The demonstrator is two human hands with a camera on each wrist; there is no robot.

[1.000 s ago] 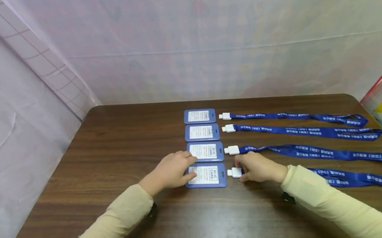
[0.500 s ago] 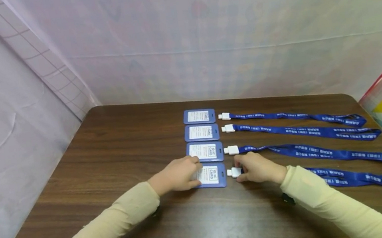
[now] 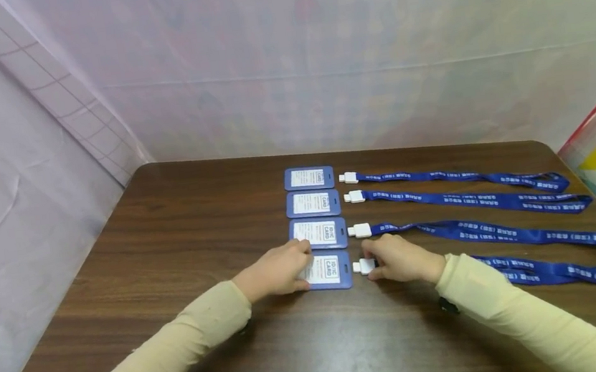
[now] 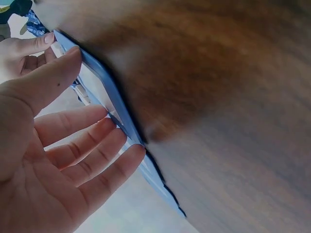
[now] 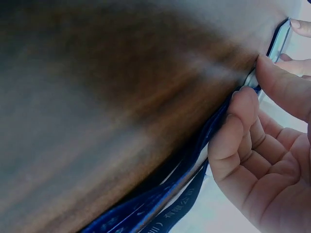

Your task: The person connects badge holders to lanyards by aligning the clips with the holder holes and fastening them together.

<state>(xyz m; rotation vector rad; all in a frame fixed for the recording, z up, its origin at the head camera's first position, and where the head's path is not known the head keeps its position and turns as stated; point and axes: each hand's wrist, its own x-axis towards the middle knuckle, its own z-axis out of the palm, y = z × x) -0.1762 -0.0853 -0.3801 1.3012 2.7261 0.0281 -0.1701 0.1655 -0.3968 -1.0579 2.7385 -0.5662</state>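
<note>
My left hand rests on the nearest blue badge holder, its thumb near the front edge. In the left wrist view, the fairly straight fingers touch the edges of the holders. My right hand pinches the nearest blue lanyard at its white clip, between thumb and index finger; the other fingers curl inward in the right wrist view. A small gap separates this clip from the slotted end of the holder. The hand hides part of the strap.
Behind lie more badge holders in a column, such as the far one. Matching lanyards, such as the far one, stretch to the right with their clips facing the slots. The brown table meets a pale cloth backdrop.
My left hand has slid slightly right and toward me, off the second holder onto the nearest one. The right hand stays at the clip. The head view has tilted slightly.
</note>
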